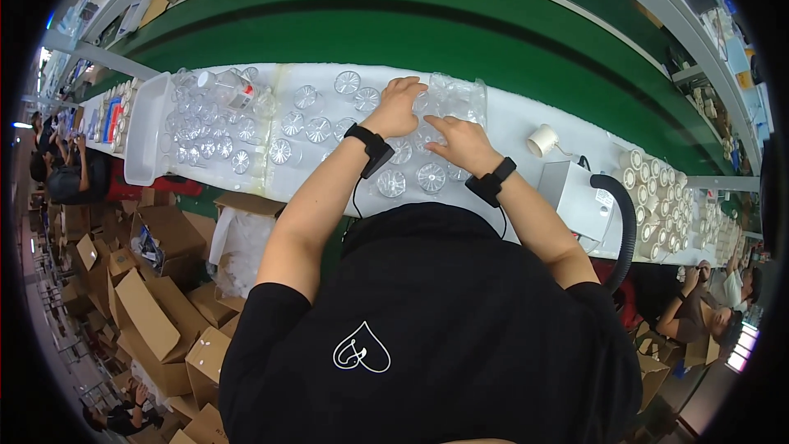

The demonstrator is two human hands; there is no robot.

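Many clear, round cups stand on the white work surface, their star-patterned bases facing up. My left hand (399, 107) reaches over the middle of this group, its bent fingers around a clear cup (422, 102) that it partly covers. Just to the right and nearer, my right hand (463, 145) has thumb and forefinger on either side of another clear cup (425, 135). Two more cups, a left one (391, 183) and a right one (431, 178), stand closer to me. Each wrist wears a black strap with a small box.
Clear plastic wrap (460, 99) lies behind my hands. At left are more clear cups (197, 127), a clear bottle (238, 94) and a white bin (146, 136). On the right stand a white cup (542, 141), a metal box (567, 197) with a black hose (628, 222), and cream-coloured pieces (657, 205). Cardboard boxes (156, 312) crowd the floor.
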